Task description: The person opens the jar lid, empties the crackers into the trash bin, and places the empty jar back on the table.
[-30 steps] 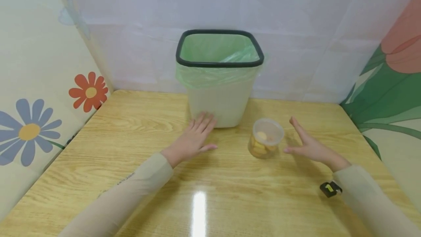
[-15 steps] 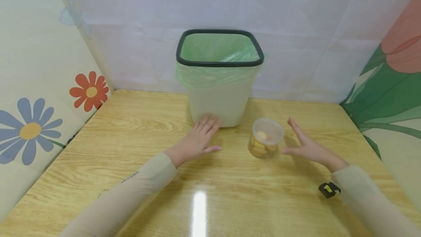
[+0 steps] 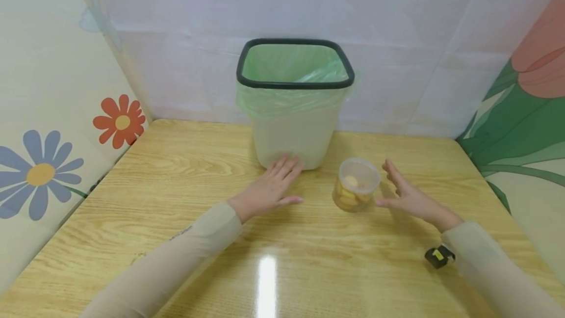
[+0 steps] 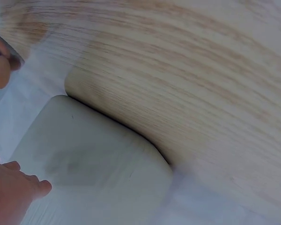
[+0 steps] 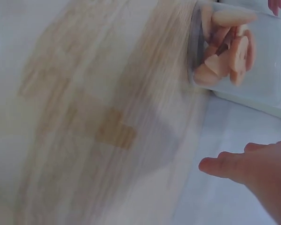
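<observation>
A clear round plastic tub (image 3: 358, 184) with several orange-yellow pieces, like biscuits, at its bottom stands on the wooden table. To its right, my right hand (image 3: 414, 201) hovers with the thumb apart from the straight fingers, the thumb tip close to the tub's side. My left hand (image 3: 270, 190) lies to the tub's left, fingers straight, overlapping the foot of the trash bin (image 3: 293, 134) in the head view. In the right wrist view the tub (image 5: 239, 51) sits above my right hand (image 5: 257, 173). Neither hand holds anything.
The white bin has a black rim (image 3: 295, 85) and a green plastic liner (image 3: 287, 104). Behind the table (image 3: 335, 264) hangs a pale cloth, with flower-printed panels at both sides. A small black device (image 3: 438, 256) shows by my right sleeve.
My left hand has slid a little to the right, toward the tub. The right hand has shifted slightly left, nearer the tub. Tub and bin have stayed in place.
</observation>
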Available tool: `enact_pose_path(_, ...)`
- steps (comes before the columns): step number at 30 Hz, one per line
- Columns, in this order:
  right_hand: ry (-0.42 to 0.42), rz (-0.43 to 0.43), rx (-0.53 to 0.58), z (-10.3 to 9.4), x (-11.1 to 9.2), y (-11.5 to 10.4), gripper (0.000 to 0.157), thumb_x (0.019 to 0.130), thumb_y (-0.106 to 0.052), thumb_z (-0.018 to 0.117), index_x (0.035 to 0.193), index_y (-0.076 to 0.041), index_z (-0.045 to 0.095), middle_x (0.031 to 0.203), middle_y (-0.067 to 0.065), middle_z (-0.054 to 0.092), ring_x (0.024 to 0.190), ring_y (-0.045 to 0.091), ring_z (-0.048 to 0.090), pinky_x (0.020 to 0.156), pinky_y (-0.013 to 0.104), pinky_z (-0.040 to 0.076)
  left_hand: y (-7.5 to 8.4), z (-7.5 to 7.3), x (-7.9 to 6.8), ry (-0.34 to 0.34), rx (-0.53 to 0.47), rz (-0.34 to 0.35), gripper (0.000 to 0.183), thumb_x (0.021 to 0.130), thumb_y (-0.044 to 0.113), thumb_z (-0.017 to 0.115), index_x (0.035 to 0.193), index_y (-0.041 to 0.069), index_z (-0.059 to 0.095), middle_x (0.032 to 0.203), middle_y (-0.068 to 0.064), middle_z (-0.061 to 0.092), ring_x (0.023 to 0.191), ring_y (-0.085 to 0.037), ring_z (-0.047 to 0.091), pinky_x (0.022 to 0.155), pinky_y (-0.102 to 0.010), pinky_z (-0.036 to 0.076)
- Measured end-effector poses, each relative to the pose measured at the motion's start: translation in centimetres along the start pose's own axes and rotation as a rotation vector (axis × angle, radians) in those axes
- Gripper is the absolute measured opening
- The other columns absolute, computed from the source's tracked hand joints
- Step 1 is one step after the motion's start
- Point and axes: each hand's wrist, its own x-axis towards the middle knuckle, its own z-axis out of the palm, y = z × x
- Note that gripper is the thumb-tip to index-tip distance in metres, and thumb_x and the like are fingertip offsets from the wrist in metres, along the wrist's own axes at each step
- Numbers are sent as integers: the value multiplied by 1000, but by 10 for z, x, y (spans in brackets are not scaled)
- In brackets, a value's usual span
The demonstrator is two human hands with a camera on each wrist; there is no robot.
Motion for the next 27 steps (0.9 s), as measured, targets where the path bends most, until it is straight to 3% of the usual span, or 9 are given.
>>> enact_pose_path(7, 6, -17, 75, 4, 4, 4, 113, 92, -13, 73, 155, 1, -19, 160, 37, -5, 141, 65, 7, 106, 77, 20, 3, 4, 5, -41, 12, 3, 82, 104, 47, 48, 159, -2, 13, 166, -22, 3, 153, -42, -2, 122, -57, 13)
enact_pose_path(17, -5, 9, 229, 8, 3, 3, 112, 93, -9, 71, 154, 2, -22, 161, 34, -10, 144, 60, 4, 111, 74, 15, 6, 3, 7, -52, 8, 11, 81, 104, 47, 48, 159, -2, 13, 167, -21, 3, 153, -41, -2, 122, -57, 13)
enact_pose_path(27, -3, 27, 287, 11, 5, 5, 113, 93, -10, 72, 153, 3, -23, 161, 34, -12, 144, 60, 4, 110, 73, 19, 11, 4, 11, -57, -9, 24, 81, 104, 47, 48, 159, -2, 14, 166, -22, 6, 153, -42, -1, 122, -58, 14)
